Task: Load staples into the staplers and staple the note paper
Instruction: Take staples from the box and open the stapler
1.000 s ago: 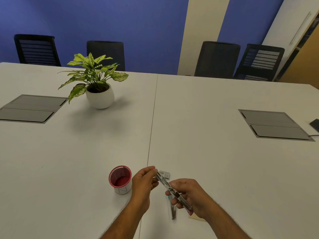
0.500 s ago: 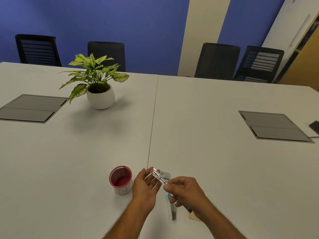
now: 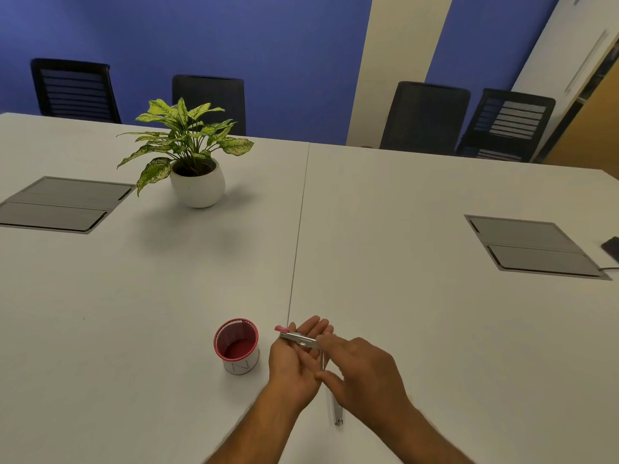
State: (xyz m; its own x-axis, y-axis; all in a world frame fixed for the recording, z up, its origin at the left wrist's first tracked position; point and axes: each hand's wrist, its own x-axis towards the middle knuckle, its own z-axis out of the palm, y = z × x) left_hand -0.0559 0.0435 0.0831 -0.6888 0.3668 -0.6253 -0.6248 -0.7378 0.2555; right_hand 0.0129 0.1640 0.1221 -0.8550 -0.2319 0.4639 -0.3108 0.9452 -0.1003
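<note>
Hands meet low at the near edge of the white bench (image 3: 385,229), just right of the seam between its two halves. The left hand (image 3: 296,360) lies palm up with its fingers (image 3: 313,328) straight and relaxed, and a small metal stapler (image 3: 298,338) with a pink end rests across them, the pink tip poking out past the hand's left side. The right hand (image 3: 363,373) comes over from the right; its fingertips pinch the stapler's right end, thumb curled underneath. Whether the stapler is hinged open cannot be told from this angle.

A second, silver stapler (image 3: 336,410) lies flat on the bench beneath the right hand, running toward the near edge, its upper part hidden by the hand. No note paper can be made out; the hands cover that spot.

Just left of the left hand stands a small red mesh cup (image 3: 236,346) with a white paper band round its lower part, apart from the hand. Farther back on the left half sits a potted plant (image 3: 191,152) in a round white pot. Two grey flap panels are set into the bench, one at the left edge (image 3: 60,204) and one at the right (image 3: 532,246), with a dark phone (image 3: 612,247) at the far right border. Four black office chairs (image 3: 423,115) line the far side against a blue wall.
</note>
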